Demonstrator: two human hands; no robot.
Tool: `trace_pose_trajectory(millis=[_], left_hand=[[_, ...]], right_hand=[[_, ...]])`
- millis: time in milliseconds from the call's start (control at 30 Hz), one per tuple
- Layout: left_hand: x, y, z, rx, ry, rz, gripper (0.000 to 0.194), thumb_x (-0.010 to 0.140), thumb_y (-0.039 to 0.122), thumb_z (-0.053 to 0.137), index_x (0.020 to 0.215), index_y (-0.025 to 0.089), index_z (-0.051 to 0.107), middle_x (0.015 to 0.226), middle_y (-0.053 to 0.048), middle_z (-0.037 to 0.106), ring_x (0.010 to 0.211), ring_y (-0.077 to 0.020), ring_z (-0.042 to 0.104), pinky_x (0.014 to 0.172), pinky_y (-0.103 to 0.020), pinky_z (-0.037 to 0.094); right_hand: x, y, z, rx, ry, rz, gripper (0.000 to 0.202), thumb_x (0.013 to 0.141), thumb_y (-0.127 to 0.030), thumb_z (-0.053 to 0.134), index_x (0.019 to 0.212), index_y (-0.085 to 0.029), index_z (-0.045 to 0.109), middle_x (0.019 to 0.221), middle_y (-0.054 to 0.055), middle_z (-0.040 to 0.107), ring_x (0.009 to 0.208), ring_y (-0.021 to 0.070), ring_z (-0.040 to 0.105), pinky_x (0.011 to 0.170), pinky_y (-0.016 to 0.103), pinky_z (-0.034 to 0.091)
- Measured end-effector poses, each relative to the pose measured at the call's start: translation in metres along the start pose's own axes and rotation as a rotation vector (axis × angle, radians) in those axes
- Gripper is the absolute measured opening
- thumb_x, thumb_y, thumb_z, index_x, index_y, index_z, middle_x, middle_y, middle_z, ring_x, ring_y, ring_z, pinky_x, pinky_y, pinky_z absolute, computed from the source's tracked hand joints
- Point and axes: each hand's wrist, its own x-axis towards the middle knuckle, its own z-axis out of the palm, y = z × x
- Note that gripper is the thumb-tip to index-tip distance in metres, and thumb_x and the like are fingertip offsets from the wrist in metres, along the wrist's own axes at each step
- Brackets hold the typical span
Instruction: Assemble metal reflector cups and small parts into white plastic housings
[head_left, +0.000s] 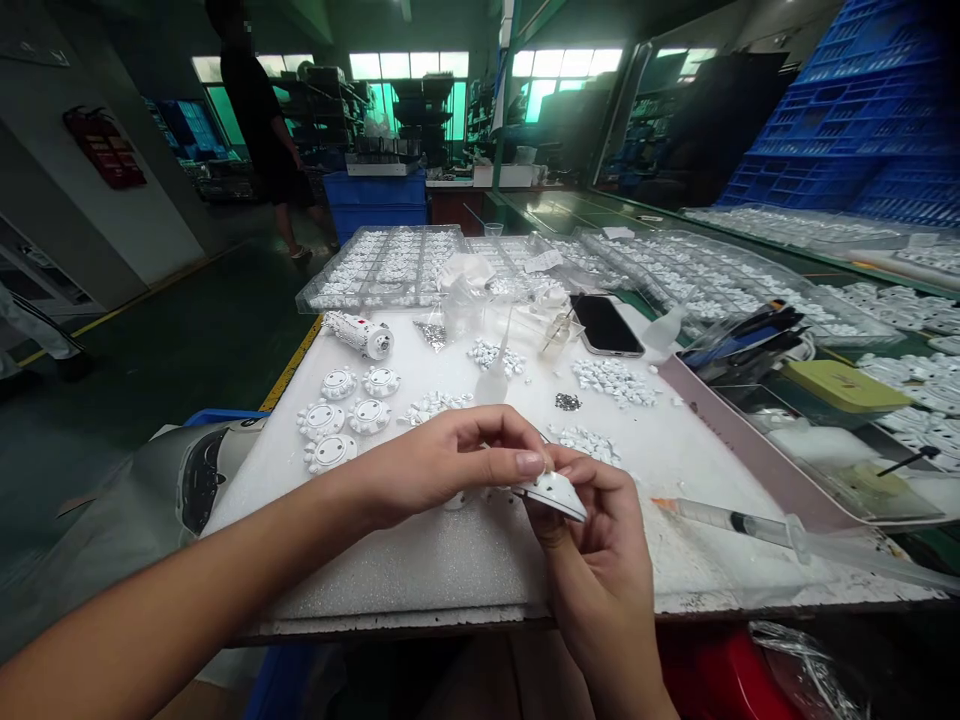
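A small white part sits at five o'clock from the centre of the view, held by the right hand, with fingertips of the left hand meeting at its eleven o'clock side. Its glossy face is shallowly domed with small dark spots; it tilts, its dark-lined rim sloping down toward four o'clock.

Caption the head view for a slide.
Left hand and right hand, fingers meeting at a white, dark-holed part over a white foam sheet, near an orange-tipped syringe and a smartphone.
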Motion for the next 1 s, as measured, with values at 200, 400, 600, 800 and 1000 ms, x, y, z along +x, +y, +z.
trace_pose_trajectory(millis=[200,400,600,800,1000], left_hand=[[-0.003,0.003,0.006,0.079,0.017,-0.016,0.008,0.091,0.025,0.063,0.088,0.017,0.063,0.084,0.002,0.057,0.081,-0.0092,0.049,0.078,-0.021,0.038],[-0.004,0.006,0.009,0.142,0.044,-0.011,0.009,0.092,0.023,0.063,0.087,0.016,0.062,0.082,0.003,0.055,0.078,-0.0084,0.048,0.075,-0.020,0.038],[-0.005,0.005,0.006,0.346,0.085,0.053,0.015,0.091,0.032,0.065,0.091,0.017,0.062,0.081,0.002,0.056,0.074,-0.0099,0.047,0.069,-0.024,0.038],[-0.010,0.007,0.002,0.830,0.122,0.260,0.016,0.095,0.033,0.058,0.097,0.019,0.065,0.094,-0.002,0.062,0.084,-0.0141,0.052,0.077,-0.028,0.042],[-0.013,0.004,0.000,1.068,0.020,0.545,0.022,0.089,0.020,0.062,0.111,0.014,0.060,0.103,-0.008,0.064,0.098,-0.0176,0.057,0.089,-0.029,0.046]], right_hand=[[-0.001,0.000,-0.001,-0.098,0.052,-0.065,0.023,0.092,-0.020,0.062,0.112,-0.032,0.060,0.112,0.002,0.061,0.106,0.0122,0.063,0.084,0.020,0.053],[-0.001,-0.002,0.002,-0.074,0.081,-0.037,0.020,0.090,-0.021,0.066,0.107,-0.030,0.062,0.105,0.001,0.065,0.098,0.0117,0.066,0.082,0.019,0.055],[-0.002,-0.002,0.005,-0.059,0.125,0.009,0.019,0.088,-0.024,0.068,0.105,-0.027,0.061,0.100,0.002,0.068,0.090,0.0126,0.069,0.077,0.021,0.058],[-0.002,-0.003,0.004,-0.049,0.116,0.039,0.019,0.088,-0.025,0.069,0.105,-0.026,0.061,0.100,0.002,0.070,0.091,0.0140,0.071,0.078,0.023,0.061],[-0.004,0.002,0.004,-0.039,0.121,0.092,0.024,0.088,-0.029,0.069,0.107,-0.025,0.056,0.097,0.004,0.068,0.080,0.0163,0.072,0.073,0.029,0.063]])
